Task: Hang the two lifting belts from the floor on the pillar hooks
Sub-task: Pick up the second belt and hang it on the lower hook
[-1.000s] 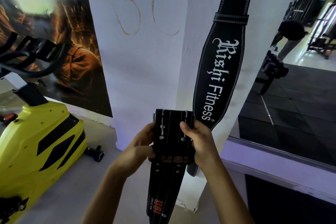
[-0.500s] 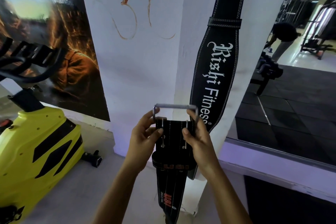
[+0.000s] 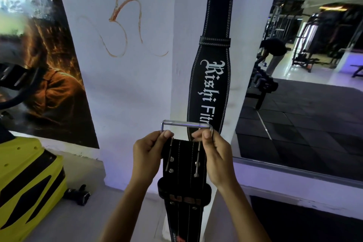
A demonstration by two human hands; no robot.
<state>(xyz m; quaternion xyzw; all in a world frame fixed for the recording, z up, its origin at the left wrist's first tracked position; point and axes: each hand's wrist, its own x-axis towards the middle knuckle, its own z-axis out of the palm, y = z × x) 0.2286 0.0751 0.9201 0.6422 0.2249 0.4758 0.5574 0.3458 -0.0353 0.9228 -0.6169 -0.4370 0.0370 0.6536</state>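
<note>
Head view: your left hand [image 3: 150,153] is closed on the left upright of the silver buckle frame [image 3: 186,124], fingers curled round the metal with the thumb tip on top. Your right hand [image 3: 213,153] pinches the frame's right upright in the same way, so both hands grip the buckle and hold up the second belt [image 3: 183,165]. That black belt hangs straight down from your hands in front of the pillar's front corner, its two metal prongs [image 3: 169,154] lying flat on the leather above a keeper loop with orange lettering; its lower end runs out of the bottom edge of the picture.

The buckle's top bar sits level, just over the lower part of the first belt [image 3: 211,76] — it crosses the white lettering there. That first belt is already up on the pillar [image 3: 125,88], hanging flat against the right face near the corner, its top cut off by the upper edge, so the hook itself cannot be seen.

On the pillar's left face is an orange painted symbol [image 3: 119,19]. A yellow exercise bike [image 3: 25,179] stands at the lower left on the floor, with a dark poster [image 3: 49,76] on the wall behind it. At right a mirror [image 3: 306,124] reflects black floor mats, gym machines and a bent-over person [image 3: 274,53] — far off.
</note>
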